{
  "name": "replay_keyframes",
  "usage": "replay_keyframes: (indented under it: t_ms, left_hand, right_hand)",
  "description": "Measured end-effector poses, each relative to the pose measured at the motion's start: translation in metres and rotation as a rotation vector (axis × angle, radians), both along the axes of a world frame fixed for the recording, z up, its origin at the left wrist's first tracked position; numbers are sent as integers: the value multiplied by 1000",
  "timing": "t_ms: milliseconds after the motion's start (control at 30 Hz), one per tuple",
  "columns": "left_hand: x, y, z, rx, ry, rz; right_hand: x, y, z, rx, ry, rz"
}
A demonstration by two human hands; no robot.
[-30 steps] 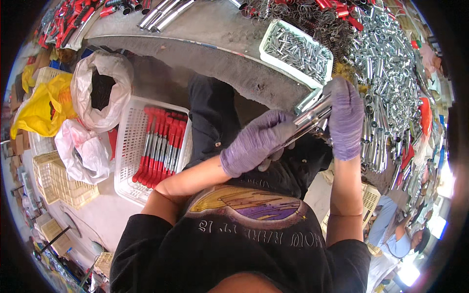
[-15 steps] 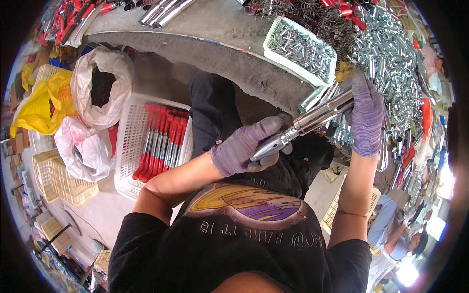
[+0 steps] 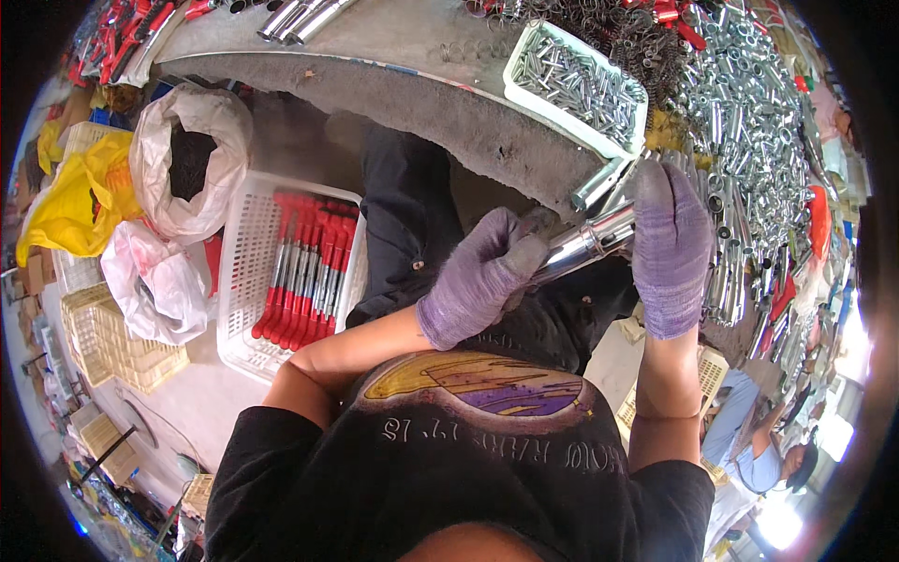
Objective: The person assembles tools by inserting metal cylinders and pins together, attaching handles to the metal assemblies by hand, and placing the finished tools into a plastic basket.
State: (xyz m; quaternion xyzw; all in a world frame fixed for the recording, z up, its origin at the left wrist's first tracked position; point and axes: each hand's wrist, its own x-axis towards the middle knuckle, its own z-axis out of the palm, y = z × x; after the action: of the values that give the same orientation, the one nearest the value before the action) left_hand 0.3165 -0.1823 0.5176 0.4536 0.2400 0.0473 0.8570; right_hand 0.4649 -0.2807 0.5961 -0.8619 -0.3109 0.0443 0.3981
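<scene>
A shiny chrome metal tube (image 3: 592, 238) slants up to the right between my two gloved hands, over my lap. My left hand (image 3: 482, 273), in a purple knit glove, is closed round its lower left part; the glove hides that end. At the upper right end, my right hand (image 3: 670, 245) has its fingers pressed together round the tube, covering the tip. Beyond it on the bench stands a pale green tray (image 3: 513, 77) full of small metal pins (image 3: 571, 84). Heaped chrome fittings (image 3: 740, 122) lie right of the tray.
Left of my legs, a white plastic basket (image 3: 236, 281) holds several red-and-silver tools (image 3: 314, 272). White sacks (image 3: 192, 211) and a yellow bag (image 3: 80, 206) stand farther left. Dark coil springs (image 3: 613, 42) lie behind the tray. The bench edge (image 3: 403, 89) curves before me; another person (image 3: 763, 459) is at right.
The tube has shifted slightly, and less of it shows between my hands. My right hand has moved left and down along it, turning its back more upward. My left grip has closed farther round.
</scene>
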Motion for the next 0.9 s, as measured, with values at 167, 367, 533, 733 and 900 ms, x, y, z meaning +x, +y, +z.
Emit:
replay_keyframes:
  t_ms: [167,367,533,733,900]
  left_hand:
    - [-6,-5,-5,-184,-111,-163]
    - [-5,-7,0,-303,-77,-220]
    - [-7,-2,7,-301,-86,-226]
    - [-2,-5,9,-230,-146,-168]
    - [-3,-3,9,-140,-71,-99]
  right_hand:
    - [2,4,-8,-27,-4,19]
    - [-1,-1,-39,19,143,69]
    - [-13,-1,-37,14,137,85]
    - [-12,8,-36,-88,-122,117]
    - [-16,22,-33,-144,-454,188]
